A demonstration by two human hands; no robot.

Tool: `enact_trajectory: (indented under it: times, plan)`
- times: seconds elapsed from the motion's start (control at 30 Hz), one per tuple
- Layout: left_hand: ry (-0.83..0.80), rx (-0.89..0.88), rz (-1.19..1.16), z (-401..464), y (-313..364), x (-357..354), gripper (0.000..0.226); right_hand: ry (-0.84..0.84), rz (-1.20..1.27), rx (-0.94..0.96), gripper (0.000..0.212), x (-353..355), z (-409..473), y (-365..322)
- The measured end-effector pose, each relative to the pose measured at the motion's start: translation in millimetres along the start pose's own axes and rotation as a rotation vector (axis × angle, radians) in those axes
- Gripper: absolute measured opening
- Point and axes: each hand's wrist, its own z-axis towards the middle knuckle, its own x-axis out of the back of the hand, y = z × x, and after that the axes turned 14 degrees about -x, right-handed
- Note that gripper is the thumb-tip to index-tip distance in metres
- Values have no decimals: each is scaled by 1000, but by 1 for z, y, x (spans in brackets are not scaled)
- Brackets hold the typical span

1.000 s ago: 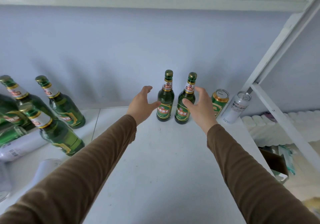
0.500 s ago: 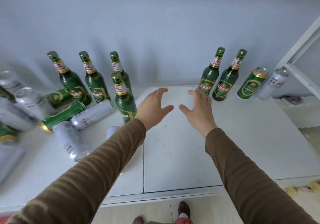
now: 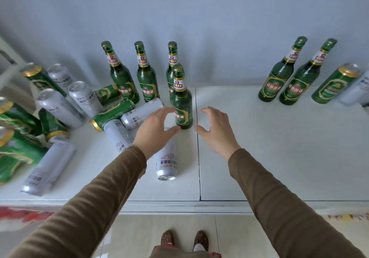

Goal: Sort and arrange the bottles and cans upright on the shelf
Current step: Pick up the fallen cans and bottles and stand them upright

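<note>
A green beer bottle (image 3: pixel 182 100) stands upright at the middle of the white shelf (image 3: pixel 279 148). My left hand (image 3: pixel 154 130) is spread just left of its base, thumb near the glass, holding nothing. My right hand (image 3: pixel 216 129) hovers open just right of it, apart from it. Three more green bottles (image 3: pixel 146 74) stand behind along the wall. At the far right stand two green bottles (image 3: pixel 289 76), a green can (image 3: pixel 335 84) and a white can (image 3: pixel 357 90). A white can (image 3: pixel 166 162) lies on its side under my left wrist.
Several green and white cans (image 3: pixel 111 116) lie jumbled on the shelf's left half, with others standing behind them (image 3: pixel 60 106). The blue-grey wall (image 3: pixel 199 18) closes the back. The shelf's front edge (image 3: pixel 199 204) is near my body, with tiled floor and my feet below.
My view has swung left and down from the two right-hand bottles. Both hands have left those bottles and come to either side of the middle bottle.
</note>
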Motion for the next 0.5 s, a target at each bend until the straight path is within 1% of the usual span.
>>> enact_trajectory:
  times: [0.13, 0.3, 0.43, 0.5]
  plan:
    - [-23, 60, 16, -20, -34, 18, 53, -3, 44, -3, 52, -21, -11, -15]
    - [-76, 47, 11, -33, -84, 33, 50, 28, 49, -54, 53, -47, -13, -34]
    - [-149, -14, -29, -37, -112, 35, 48, 36, 36, -153, 54, -71, -22, -43]
    - [-178, -86, -63, -37, -121, 32, 47, 57, 46, -208, 54, -83, -28, -46]
